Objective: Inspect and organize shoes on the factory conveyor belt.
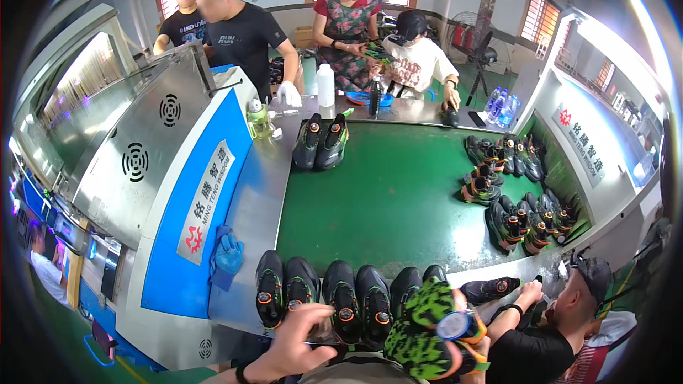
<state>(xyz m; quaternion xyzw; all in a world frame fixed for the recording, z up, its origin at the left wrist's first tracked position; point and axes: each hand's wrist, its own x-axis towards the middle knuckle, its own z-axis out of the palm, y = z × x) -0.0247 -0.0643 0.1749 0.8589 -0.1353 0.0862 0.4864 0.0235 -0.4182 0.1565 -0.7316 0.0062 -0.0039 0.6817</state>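
Note:
My left hand (302, 338) is at the lower edge with thumb and fingers spread, holding nothing. It hovers beside the near row of black shoes (341, 299), which have orange-ringed dials; whether it touches one I cannot tell. My right hand (482, 352), partly hidden, grips a pair of sneakers (420, 331) tilted so that their green-and-black patterned soles show. A round blue-and-white item (454, 326) sits against these sneakers; its kind is unclear. The nearest shoes in the row partly disappear behind the held pair.
Beyond the row runs a green conveyor belt (377, 199), bearing a pair of shoes (320, 142) far left and several shoes (526, 220) at right. Blue gloves (226, 256) lie on the left metal ledge. A co-worker (548, 320) handles a shoe close on my right; several others stand or sit across the belt.

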